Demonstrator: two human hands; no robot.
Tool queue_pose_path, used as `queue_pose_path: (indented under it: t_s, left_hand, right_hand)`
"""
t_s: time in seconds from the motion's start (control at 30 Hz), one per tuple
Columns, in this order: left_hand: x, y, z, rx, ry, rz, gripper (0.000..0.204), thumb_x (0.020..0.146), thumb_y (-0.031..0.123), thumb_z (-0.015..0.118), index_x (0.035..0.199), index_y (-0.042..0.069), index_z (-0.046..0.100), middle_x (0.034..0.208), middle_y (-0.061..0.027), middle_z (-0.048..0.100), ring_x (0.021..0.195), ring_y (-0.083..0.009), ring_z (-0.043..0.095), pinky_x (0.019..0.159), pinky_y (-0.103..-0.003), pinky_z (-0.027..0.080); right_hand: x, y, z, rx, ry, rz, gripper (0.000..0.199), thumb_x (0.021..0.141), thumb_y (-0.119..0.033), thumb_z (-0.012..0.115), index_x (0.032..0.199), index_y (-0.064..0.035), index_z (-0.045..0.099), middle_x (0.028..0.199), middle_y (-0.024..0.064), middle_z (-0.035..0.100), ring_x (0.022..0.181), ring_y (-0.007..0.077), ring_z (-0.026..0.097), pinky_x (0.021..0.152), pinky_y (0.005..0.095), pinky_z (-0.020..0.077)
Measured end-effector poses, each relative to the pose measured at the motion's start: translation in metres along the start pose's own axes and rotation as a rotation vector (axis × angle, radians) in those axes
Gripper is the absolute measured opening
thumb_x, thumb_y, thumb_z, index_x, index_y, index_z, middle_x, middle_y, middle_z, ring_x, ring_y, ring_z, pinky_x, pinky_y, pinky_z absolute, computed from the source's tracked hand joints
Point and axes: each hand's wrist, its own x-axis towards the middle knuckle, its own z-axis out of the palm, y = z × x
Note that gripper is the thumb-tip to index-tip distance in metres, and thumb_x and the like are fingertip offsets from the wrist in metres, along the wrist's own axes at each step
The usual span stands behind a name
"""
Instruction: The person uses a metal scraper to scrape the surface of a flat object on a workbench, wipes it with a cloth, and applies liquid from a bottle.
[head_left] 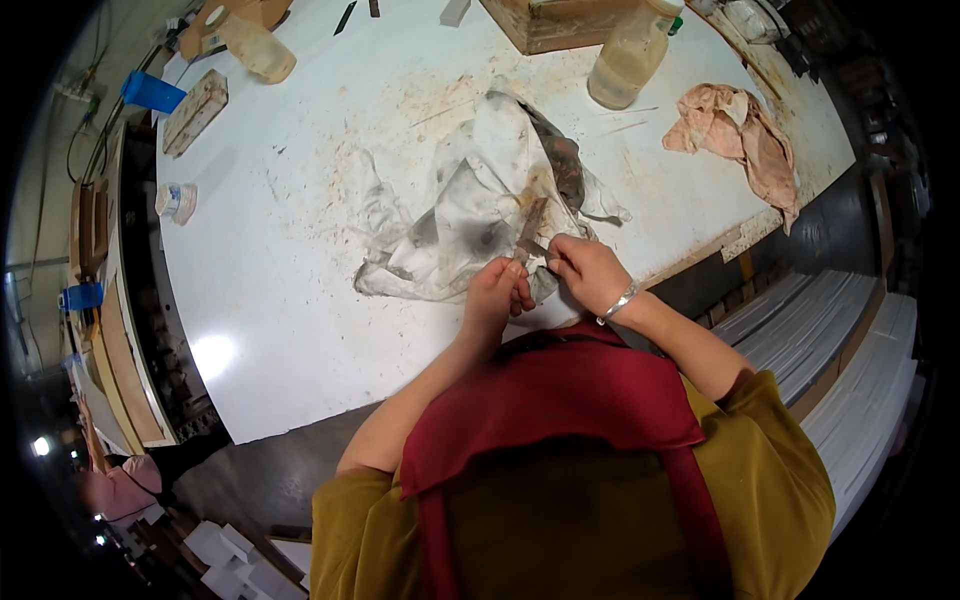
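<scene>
Here, the left hand (497,292) and right hand (588,272) both pinch a narrow wooden strip (531,228) over a stained cloth (470,215); uneven pressure may snap it.

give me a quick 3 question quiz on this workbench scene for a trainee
1. True or false: both hands are at the small brown strip-like piece over the crumpled white cloth.
2. Which wrist wears the silver bracelet? A) left B) right C) neither
3. Fill in: the pinkish rag lies near the table's ____ edge, as the person sees it.

Key
1. True: the left hand and right hand meet at its near end, above the white table.
2. B
3. right, past the cloudy plastic bottle.
</scene>
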Motion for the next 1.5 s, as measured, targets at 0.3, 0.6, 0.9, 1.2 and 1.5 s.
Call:
queue_pose_path:
  t_s: [0.3, 0.6, 0.9, 1.2, 1.5]
  left_hand:
    - [0.000, -0.002, 0.000, 0.015, 0.019, -0.001, 0.019, 0.092, 0.023, 0.044, 0.083, 0.007, 0.053, 0.062, -0.0001, 0.054, 0.050, -0.0074, 0.048, 0.043, -0.019, 0.032]
    - [0.000, -0.005, 0.002, -0.002, 0.051, 0.006, 0.020, 0.092, 0.023, 0.044, 0.084, 0.007, 0.053, 0.061, -0.0006, 0.054, 0.047, -0.0072, 0.046, 0.041, -0.019, 0.031]
    - [-0.003, 0.004, 0.005, 0.055, 0.034, -0.013, 0.021, 0.092, 0.023, 0.043, 0.083, 0.007, 0.052, 0.060, -0.0001, 0.053, 0.047, -0.0071, 0.046, 0.041, -0.019, 0.032]
    - [0.000, -0.001, 0.002, 0.069, 0.028, -0.007, 0.021, 0.092, 0.022, 0.044, 0.082, 0.006, 0.052, 0.060, -0.0003, 0.053, 0.049, -0.0085, 0.049, 0.043, -0.021, 0.034]
    - [-0.002, 0.002, 0.002, 0.063, 0.034, -0.005, 0.019, 0.090, 0.023, 0.046, 0.081, 0.008, 0.052, 0.060, 0.0002, 0.052, 0.050, -0.0088, 0.049, 0.047, -0.021, 0.035]
  right_hand:
    - [0.000, -0.005, -0.002, 0.086, -0.055, 0.183, 0.011, 0.083, -0.014, 0.051, 0.081, -0.0033, 0.051, 0.073, 0.0194, 0.057, 0.071, 0.0386, 0.055, 0.062, 0.0443, 0.0425]
    - [-0.007, -0.010, 0.005, 0.123, -0.071, 0.194, 0.012, 0.082, -0.012, 0.055, 0.080, -0.0013, 0.050, 0.066, 0.0168, 0.054, 0.062, 0.0311, 0.053, 0.058, 0.0374, 0.0413]
    - [0.009, 0.000, -0.011, 0.145, 0.011, 0.207, 0.011, 0.082, -0.011, 0.055, 0.080, -0.0010, 0.051, 0.063, 0.0141, 0.051, 0.057, 0.0255, 0.049, 0.056, 0.0329, 0.0405]
    - [-0.005, -0.006, 0.000, 0.231, -0.154, 0.188, 0.009, 0.082, -0.011, 0.052, 0.080, -0.0018, 0.053, 0.068, 0.0169, 0.056, 0.066, 0.0327, 0.056, 0.060, 0.0380, 0.0434]
    - [0.022, 0.012, -0.014, -0.015, 0.036, 0.225, 0.013, 0.083, -0.015, 0.050, 0.082, -0.0023, 0.052, 0.072, 0.0214, 0.057, 0.071, 0.0397, 0.056, 0.064, 0.0443, 0.0437]
